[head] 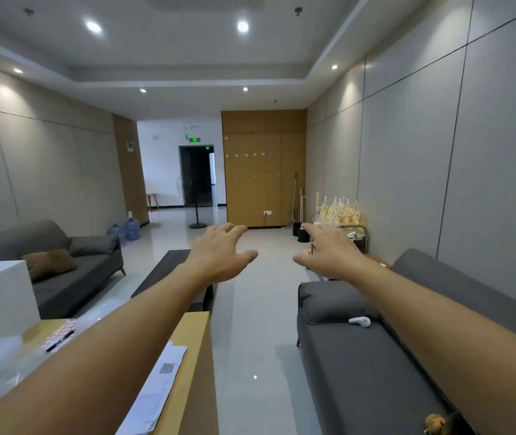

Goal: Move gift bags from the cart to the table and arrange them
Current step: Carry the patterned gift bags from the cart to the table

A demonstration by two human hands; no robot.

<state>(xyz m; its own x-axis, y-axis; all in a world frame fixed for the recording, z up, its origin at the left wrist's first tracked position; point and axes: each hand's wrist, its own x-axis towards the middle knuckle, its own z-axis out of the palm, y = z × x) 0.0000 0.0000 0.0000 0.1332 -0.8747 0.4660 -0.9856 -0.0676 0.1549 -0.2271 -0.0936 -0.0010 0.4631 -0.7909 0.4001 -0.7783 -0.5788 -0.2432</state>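
Both hands are reaching forward empty: the left hand and the right hand are each spreading their fingers apart, gripping nothing. A cluster of pale yellow patterned paper gift bags with white handles is standing upright on a metal-framed cart against the right wall, far down the room. The bags are lying ahead and to the right, well apart from either hand, with the right hand nearer their line. The low dark rectangular table is sitting ahead on the left, between the grey fabric sofas. Judging by this, walking toward the cart is coming first.
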